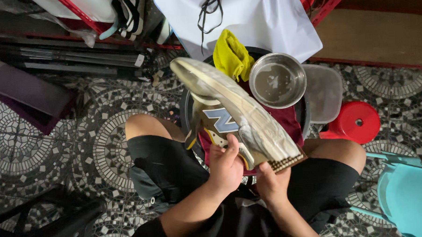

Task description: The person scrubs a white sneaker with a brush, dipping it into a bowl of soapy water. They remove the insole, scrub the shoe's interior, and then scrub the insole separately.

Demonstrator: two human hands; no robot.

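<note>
1. Floor: a mosaic of small grey, black and white tiles in round patterns, matt and uneven. I sit over it with bare knees and black shorts.
2. Landmark: the steel bowl, round, shiny, with cloudy water in it. It rests on a dark round tub in front of my knees.
3. Sneaker: just left of the steel bowl and below it, held above the tub, sole turned up. The sole is pale, worn and dirty; the side is tan with a light blue patch.
4. My left hand: below the steel bowl, fingers clenched around the sneaker's side, thumb up against the upper.
5. My right hand: below the steel bowl, fingers closed on a brush whose bristles touch the sneaker's heel end.
6. Yellow cloth: soft, crumpled, just left of the steel bowl.
7. Clear plastic container: squarish, cloudy, touching the steel bowl's right side.
8. Red stool: round, glossy plastic, right of and below the steel bowl.
9. Turquoise plastic chair: well apart, lower right.
10. White sheet: smooth, above the steel bowl.
</note>
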